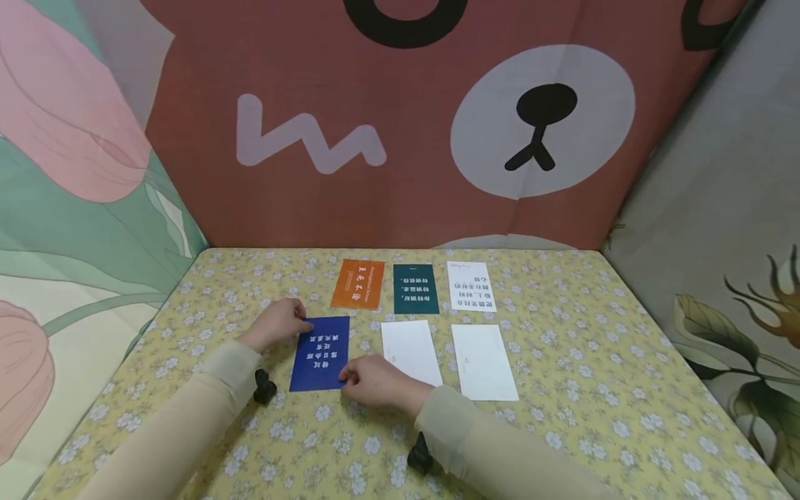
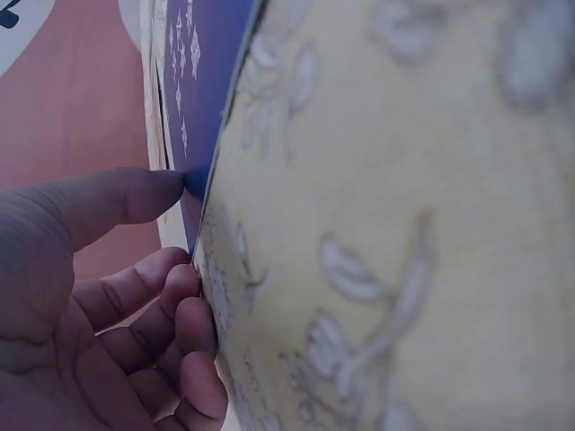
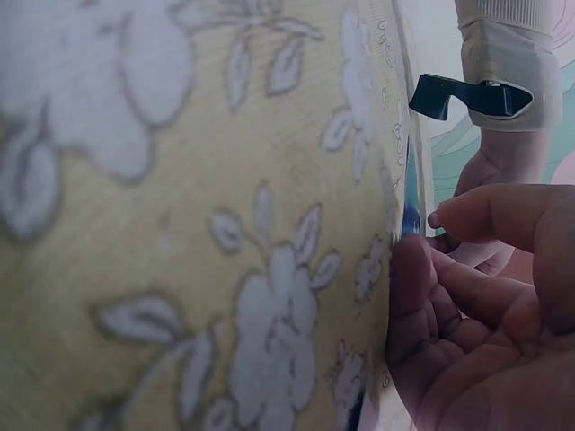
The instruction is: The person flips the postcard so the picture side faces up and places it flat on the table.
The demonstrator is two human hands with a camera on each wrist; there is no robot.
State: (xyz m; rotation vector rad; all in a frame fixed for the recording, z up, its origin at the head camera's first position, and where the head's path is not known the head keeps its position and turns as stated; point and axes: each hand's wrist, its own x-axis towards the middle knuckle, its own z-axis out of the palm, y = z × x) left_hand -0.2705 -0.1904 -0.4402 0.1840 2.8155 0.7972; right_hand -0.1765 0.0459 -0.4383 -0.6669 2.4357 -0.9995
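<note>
A blue card (image 1: 320,354) with white writing lies on the flowered tabletop. At its upper left corner is my left hand (image 1: 279,323). The left wrist view shows the left thumb (image 2: 148,193) pressed on the blue face, with the other fingers curled at the card's edge. Beside the lower right corner is my right hand (image 1: 375,380), its fingertips against that corner. In the right wrist view, a small gap shows between the right thumb (image 3: 476,215) and the bent fingers, which rest on the cloth. The corner itself is partly hidden.
Behind lie an orange card (image 1: 357,285), a dark green card (image 1: 416,290) and a white card with writing (image 1: 470,286). Two mostly blank white cards, one (image 1: 409,344) partly behind my right hand and another (image 1: 484,361) farther right, share the front row. A printed backdrop (image 1: 412,201) stands behind.
</note>
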